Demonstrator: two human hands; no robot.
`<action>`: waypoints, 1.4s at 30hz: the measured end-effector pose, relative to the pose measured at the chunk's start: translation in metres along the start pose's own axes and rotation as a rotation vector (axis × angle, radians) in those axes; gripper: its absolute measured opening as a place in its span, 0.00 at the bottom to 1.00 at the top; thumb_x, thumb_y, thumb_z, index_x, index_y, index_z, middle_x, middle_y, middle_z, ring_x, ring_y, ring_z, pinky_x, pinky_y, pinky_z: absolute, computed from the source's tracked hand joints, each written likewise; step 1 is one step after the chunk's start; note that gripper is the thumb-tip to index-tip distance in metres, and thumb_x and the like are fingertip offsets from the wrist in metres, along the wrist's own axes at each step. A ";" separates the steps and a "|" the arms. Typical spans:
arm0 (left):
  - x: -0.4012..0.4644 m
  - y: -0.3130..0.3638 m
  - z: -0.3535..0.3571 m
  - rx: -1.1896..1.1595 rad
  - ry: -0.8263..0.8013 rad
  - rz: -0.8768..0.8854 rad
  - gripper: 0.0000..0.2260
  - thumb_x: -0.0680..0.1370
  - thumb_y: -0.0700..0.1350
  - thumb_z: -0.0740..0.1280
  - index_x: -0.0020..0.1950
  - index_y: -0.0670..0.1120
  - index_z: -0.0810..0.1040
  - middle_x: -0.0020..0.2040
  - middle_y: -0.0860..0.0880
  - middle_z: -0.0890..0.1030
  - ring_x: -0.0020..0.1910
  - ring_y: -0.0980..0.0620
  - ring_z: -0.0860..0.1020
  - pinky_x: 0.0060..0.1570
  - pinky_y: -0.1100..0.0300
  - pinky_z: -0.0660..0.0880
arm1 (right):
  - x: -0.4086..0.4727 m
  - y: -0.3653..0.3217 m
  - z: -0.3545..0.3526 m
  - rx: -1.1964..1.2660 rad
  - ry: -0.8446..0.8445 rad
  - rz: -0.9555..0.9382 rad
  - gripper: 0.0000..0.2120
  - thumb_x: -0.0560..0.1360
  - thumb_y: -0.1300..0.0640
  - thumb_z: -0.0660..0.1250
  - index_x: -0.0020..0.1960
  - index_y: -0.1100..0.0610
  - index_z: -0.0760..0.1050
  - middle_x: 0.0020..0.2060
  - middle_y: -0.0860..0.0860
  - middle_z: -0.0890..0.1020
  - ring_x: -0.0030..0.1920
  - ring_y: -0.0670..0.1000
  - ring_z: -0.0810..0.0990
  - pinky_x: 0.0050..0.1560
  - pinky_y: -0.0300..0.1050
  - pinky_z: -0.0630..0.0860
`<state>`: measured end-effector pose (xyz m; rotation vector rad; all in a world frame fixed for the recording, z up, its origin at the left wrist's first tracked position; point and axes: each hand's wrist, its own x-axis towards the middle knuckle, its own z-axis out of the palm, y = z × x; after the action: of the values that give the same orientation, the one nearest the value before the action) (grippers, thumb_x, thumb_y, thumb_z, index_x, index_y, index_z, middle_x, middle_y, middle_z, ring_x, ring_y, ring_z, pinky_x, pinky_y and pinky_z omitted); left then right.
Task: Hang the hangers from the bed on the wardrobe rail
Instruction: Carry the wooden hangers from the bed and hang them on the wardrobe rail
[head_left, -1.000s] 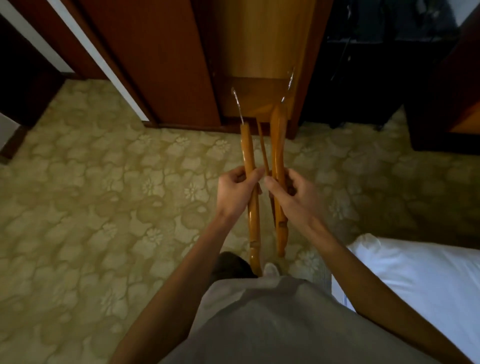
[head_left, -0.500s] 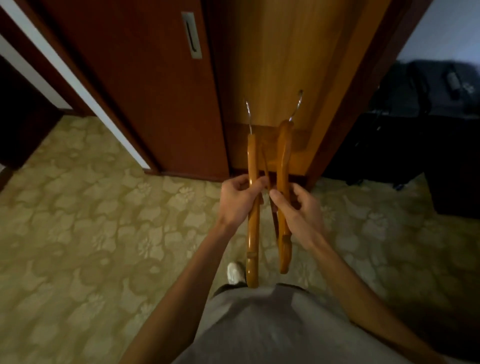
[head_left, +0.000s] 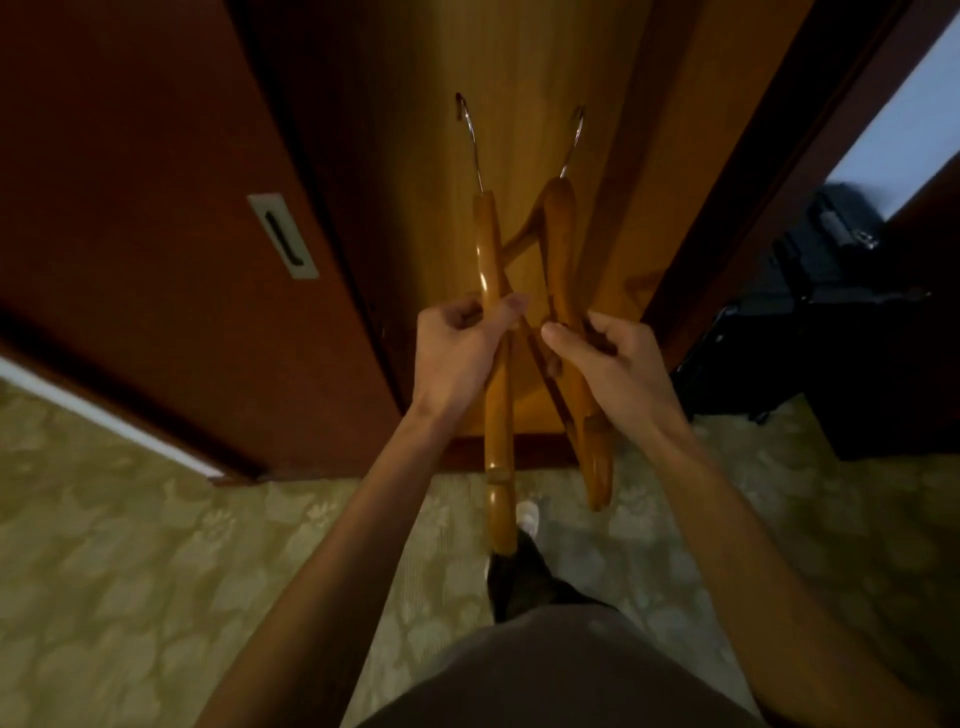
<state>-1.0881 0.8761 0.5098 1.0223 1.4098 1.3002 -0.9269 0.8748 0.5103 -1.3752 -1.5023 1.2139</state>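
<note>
Wooden hangers are held upright in front of the open wardrobe (head_left: 519, 78), metal hooks pointing up. The left hanger (head_left: 496, 415) is grasped by the left hand (head_left: 457, 348), fingers and thumb curled round its arm. The right hanger (head_left: 566, 270) leans slightly right, and the right hand (head_left: 618, 358) grips it the same way. A dark sliding door (head_left: 156, 208) with a recessed handle (head_left: 282, 236) stands left; patterned carpet (head_left: 130, 571) lies near.
</note>
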 end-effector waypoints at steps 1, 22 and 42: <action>0.023 0.010 0.003 -0.002 -0.007 0.034 0.15 0.78 0.48 0.72 0.44 0.35 0.83 0.34 0.42 0.83 0.32 0.48 0.80 0.38 0.52 0.78 | 0.022 -0.010 -0.005 0.005 0.014 -0.012 0.09 0.79 0.47 0.67 0.46 0.50 0.81 0.39 0.51 0.85 0.42 0.48 0.84 0.47 0.41 0.78; 0.318 0.284 0.060 0.042 -0.151 0.393 0.10 0.77 0.52 0.73 0.43 0.46 0.85 0.31 0.51 0.83 0.32 0.54 0.83 0.39 0.60 0.81 | 0.292 -0.259 -0.098 -0.023 0.269 -0.462 0.14 0.78 0.51 0.69 0.39 0.59 0.78 0.30 0.51 0.78 0.30 0.47 0.77 0.42 0.42 0.77; 0.438 0.401 0.163 0.173 -0.242 0.538 0.13 0.77 0.56 0.71 0.47 0.47 0.85 0.36 0.51 0.86 0.38 0.53 0.85 0.40 0.59 0.78 | 0.380 -0.331 -0.181 0.017 0.388 -0.447 0.16 0.79 0.51 0.68 0.34 0.54 0.76 0.23 0.43 0.78 0.24 0.38 0.76 0.36 0.36 0.69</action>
<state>-1.0311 1.3747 0.8674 1.6990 1.1127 1.3806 -0.8984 1.2870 0.8510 -1.1042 -1.4117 0.6380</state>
